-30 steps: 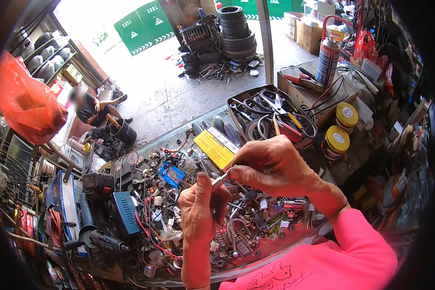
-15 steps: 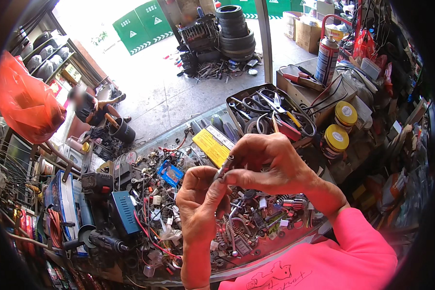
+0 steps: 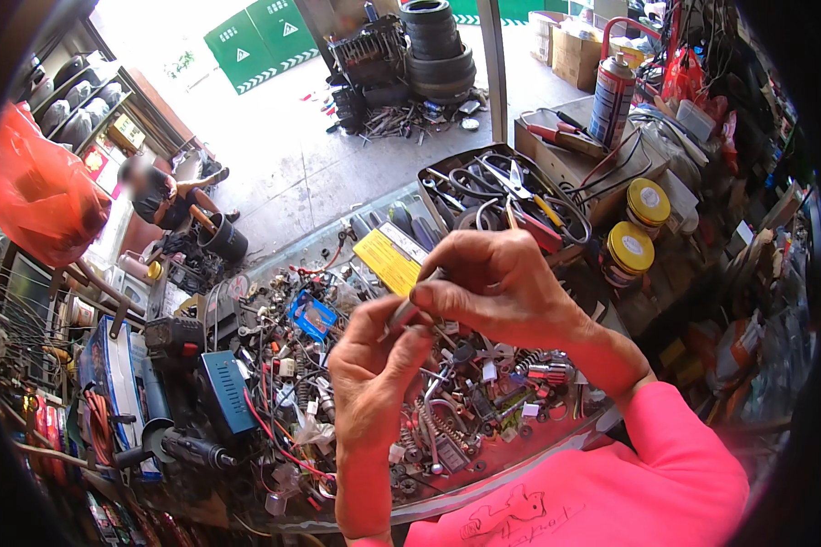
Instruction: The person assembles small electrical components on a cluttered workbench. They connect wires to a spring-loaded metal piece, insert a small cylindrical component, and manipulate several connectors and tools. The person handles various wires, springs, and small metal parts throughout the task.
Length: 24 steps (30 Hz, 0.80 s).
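1. Above the cluttered surface (image 3: 274, 365), both hands are meeting at centre frame.
2. Left hand (image 3: 374, 365) and right hand (image 3: 497, 287) are pinching a small metal part (image 3: 409, 313) between fingertips.
3. Yellow box (image 3: 388, 260) is lying at 12 o'clock from the part.

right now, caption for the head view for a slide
Both hands, left hand and right hand, pinch a small metal part above a cluttered parts tray.

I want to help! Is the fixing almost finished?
Hard to say. Picked out already: a small metal part, pinched between the left hand and right hand. In hand: both are working on it. Left: the tray below holds heaps of loose bits.
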Each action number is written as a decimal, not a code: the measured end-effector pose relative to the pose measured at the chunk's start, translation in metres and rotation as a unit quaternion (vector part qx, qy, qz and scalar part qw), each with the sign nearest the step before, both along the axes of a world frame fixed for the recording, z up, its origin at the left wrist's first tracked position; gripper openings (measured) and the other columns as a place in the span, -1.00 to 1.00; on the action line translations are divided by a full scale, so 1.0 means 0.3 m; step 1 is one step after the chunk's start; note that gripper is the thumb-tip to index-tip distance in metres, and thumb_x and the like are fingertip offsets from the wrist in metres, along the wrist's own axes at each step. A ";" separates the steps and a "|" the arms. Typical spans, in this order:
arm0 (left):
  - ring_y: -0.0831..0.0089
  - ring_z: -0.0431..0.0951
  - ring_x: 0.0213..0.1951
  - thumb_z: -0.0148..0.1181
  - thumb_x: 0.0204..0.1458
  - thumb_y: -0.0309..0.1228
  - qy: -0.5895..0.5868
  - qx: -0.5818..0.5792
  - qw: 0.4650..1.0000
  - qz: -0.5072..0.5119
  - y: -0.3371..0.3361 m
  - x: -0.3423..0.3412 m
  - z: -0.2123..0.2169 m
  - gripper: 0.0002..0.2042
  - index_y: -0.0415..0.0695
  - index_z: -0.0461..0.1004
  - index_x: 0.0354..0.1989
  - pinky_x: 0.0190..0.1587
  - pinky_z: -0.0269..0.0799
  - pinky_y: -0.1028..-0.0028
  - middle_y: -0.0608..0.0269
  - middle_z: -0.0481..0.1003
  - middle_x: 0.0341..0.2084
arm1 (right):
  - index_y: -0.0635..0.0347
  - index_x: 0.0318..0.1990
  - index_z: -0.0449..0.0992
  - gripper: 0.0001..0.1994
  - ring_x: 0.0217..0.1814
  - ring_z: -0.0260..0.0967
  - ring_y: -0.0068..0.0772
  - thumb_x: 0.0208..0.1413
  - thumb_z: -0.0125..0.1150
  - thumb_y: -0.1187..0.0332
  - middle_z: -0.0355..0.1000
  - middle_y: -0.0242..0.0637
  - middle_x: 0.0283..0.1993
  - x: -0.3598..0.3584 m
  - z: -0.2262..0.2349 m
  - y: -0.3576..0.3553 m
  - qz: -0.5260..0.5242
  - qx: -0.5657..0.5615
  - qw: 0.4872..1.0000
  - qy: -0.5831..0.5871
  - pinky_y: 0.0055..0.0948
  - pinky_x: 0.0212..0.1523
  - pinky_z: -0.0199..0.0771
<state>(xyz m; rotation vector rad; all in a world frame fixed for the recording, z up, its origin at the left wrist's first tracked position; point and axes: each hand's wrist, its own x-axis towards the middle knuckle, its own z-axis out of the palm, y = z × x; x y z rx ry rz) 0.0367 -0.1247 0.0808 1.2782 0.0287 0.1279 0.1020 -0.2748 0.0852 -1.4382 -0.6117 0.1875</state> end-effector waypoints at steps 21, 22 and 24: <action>0.68 0.34 -0.72 0.04 0.17 -0.21 0.032 -0.003 0.998 -0.051 0.061 0.003 -0.007 -0.67 -0.30 0.48 -0.33 -0.73 0.08 0.71 0.28 0.48 -0.60 | 0.37 -0.28 0.48 -0.85 -0.35 0.44 -0.66 0.06 0.24 0.46 0.48 -0.35 -0.42 -0.009 0.010 0.010 0.030 0.039 0.998 0.050 -0.67 -0.32 0.49; 0.68 0.34 -0.72 0.05 0.17 -0.22 0.030 -0.013 0.999 -0.041 0.054 0.005 -0.011 -0.68 -0.30 0.47 -0.30 -0.73 0.08 0.70 0.27 0.48 -0.60 | 0.37 -0.28 0.48 -0.86 -0.36 0.43 -0.67 0.06 0.24 0.46 0.48 -0.36 -0.43 -0.010 0.009 0.012 0.024 0.034 0.998 0.043 -0.68 -0.34 0.48; 0.67 0.34 -0.72 0.06 0.16 -0.25 0.023 -0.009 1.000 -0.014 0.036 0.005 -0.011 -0.72 -0.29 0.45 -0.24 -0.74 0.08 0.70 0.25 0.49 -0.59 | 0.36 -0.28 0.48 -0.86 -0.38 0.41 -0.70 0.06 0.24 0.46 0.47 -0.38 -0.44 -0.009 0.001 0.016 0.010 0.024 0.999 0.030 -0.71 -0.38 0.45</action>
